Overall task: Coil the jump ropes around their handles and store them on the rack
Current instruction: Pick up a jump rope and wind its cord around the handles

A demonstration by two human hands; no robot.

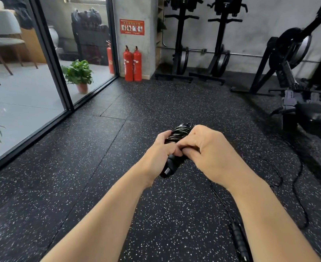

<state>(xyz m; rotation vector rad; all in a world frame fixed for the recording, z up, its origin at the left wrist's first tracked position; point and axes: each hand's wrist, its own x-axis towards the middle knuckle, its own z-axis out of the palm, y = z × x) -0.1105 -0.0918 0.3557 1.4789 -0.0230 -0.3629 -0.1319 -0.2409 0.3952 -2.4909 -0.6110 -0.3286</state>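
Note:
A black jump rope [176, 137] is wound in shiny coils around its paired handles, and I hold the bundle in front of me above the floor. My left hand [160, 150] grips the handles from the left, with their lower ends sticking out below it. My right hand [205, 148] curls over the coils from the right, its fingertips pinching at the bundle's middle. A second black jump rope [298, 186] lies loose on the floor at the right, one handle [240, 241] near the bottom edge.
Speckled black rubber floor [99, 167] spreads all around. Glass partition [48, 53] on the left, potted plant [79, 74] behind it. Two red fire extinguishers [132, 65] stand by a pillar. Upright exercise machines [199, 38] line the back wall; a rowing machine [292, 63] stands on the right.

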